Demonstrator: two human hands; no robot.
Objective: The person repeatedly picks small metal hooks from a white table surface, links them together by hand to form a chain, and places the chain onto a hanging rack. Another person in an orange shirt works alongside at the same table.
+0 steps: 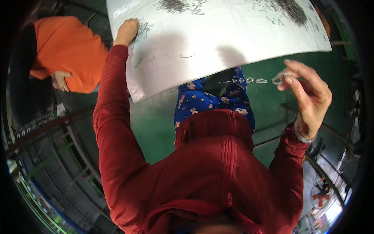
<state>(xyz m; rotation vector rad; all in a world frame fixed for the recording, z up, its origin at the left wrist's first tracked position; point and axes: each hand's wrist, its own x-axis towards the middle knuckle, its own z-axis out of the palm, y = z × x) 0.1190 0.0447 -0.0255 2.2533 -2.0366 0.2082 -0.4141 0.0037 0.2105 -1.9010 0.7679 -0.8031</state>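
My right hand (pixel 309 87), out to the right beyond the table's near edge, pinches a shiny metal link (pixel 279 78) between thumb and fingers. From that link a thin metal chain (pixel 255 80) stretches leftward above my lap. My left hand (pixel 127 32) rests at the left side of the white tabletop, its fingers curled down beside a small pile of bent wire hooks (pixel 143 31). What those fingers hold, if anything, is hidden. Nearer to me lie a few single hooks, among them one wide curved hook (pixel 187 55).
Two larger heaps of dark wire hooks lie on the white table (pixel 167 72), one at the far middle (pixel 175 5) and one at the far right (pixel 293 11). Close on the left is another person in orange (pixel 70 50). Metal rails (pixel 43 128) run behind, and an orange-bladed fan (pixel 320 199) stands lower right.
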